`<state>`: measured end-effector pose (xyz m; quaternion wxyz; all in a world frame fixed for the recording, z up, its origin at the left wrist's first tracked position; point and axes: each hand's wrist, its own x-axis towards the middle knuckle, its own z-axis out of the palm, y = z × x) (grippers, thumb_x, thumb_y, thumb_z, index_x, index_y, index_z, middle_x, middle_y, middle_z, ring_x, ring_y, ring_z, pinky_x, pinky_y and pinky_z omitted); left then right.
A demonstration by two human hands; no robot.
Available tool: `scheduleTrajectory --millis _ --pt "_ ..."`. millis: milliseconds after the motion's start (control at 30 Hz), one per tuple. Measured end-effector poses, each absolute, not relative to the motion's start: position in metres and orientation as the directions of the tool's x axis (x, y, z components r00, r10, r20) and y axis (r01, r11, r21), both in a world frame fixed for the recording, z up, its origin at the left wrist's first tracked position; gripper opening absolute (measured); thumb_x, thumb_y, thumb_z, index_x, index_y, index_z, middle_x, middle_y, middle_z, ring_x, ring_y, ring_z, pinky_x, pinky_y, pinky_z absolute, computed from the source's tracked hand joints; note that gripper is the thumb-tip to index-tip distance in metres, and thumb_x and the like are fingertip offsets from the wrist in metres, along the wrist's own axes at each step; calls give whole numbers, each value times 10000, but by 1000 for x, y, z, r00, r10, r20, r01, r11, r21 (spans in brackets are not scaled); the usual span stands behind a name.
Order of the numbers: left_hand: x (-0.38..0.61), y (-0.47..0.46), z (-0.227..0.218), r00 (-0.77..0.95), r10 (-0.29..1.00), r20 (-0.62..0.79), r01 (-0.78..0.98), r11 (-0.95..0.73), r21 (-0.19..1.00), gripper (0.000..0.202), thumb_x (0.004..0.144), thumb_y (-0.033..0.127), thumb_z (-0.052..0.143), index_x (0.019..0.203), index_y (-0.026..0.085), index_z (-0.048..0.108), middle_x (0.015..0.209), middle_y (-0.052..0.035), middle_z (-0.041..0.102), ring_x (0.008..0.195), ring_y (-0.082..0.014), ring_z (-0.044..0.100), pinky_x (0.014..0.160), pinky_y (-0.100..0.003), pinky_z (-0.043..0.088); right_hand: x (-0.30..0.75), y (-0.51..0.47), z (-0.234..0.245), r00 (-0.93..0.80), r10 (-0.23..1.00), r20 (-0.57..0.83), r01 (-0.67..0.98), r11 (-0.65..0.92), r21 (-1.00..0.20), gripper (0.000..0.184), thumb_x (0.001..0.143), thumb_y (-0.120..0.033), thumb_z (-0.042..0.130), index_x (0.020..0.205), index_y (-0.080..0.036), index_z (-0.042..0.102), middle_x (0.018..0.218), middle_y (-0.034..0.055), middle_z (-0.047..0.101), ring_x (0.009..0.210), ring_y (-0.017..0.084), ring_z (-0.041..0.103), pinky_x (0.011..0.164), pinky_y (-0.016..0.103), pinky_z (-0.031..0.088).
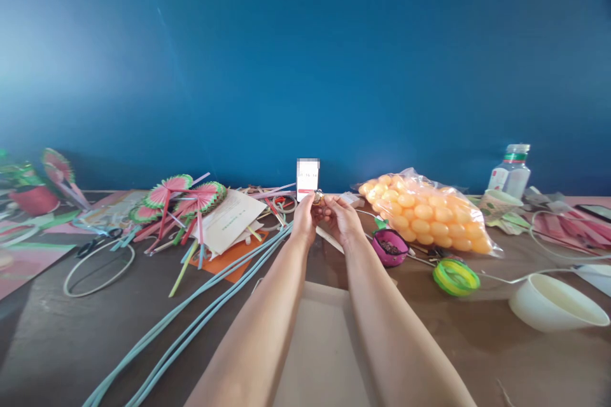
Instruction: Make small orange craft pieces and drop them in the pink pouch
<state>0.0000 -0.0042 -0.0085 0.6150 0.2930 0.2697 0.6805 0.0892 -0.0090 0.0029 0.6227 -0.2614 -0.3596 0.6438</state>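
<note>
Both arms reach forward over the table, and the hands meet just in front of an upright phone [307, 179] with a lit screen. My left hand [304, 216] is closed, its fingertips pinching a small gold-coloured object [318, 198] whose kind is too small to make out. Close beside it, my right hand [342, 216] is closed too, with thumb and fingertips at the right side of the same object. A pale flat strip [330, 240] lies on the table below the hands. Beneath the forearms is a beige board [327, 337].
Right of the hands are a purple bowl [390, 248] of small dark pieces, a bag of orange balls [429, 213], a yellow-green container [456, 277], a white cup [556, 305] and a bottle [510, 172]. Leftward lie pale blue tubes [210, 308], paper fans [169, 194], papers [231, 219] and scissors [98, 241].
</note>
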Motion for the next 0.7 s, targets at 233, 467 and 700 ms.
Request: scheduleTrajectory --millis 233,467,700 --pt "0 -3 -11 -74 995 70 -679 -102 728 344 788 463 704 804 129 622 648 -9 611 502 -77 544 467 -198 409 90 -7 1 -89 991 103 -603 29 -797 344 538 -371 895 695 -193 646 624 -32 625 471 57 476 396 165 424" --pt "0 -5 -8 -62 994 89 -670 -108 735 336 804 454 675 758 126 613 614 -12 602 490 -86 536 455 -206 400 91 -8 0 -92 992 81 -594 10 -804 294 557 -358 871 673 -195 655 601 -24 607 477 79 468 382 188 415" --pt "1 -7 -6 -48 996 79 -677 -90 730 336 801 457 677 739 133 611 595 -11 593 469 -87 530 446 -205 399 91 -8 -1 -116 989 87 -579 4 -815 281 596 -370 838 679 -188 641 587 -32 576 464 74 465 391 192 414"
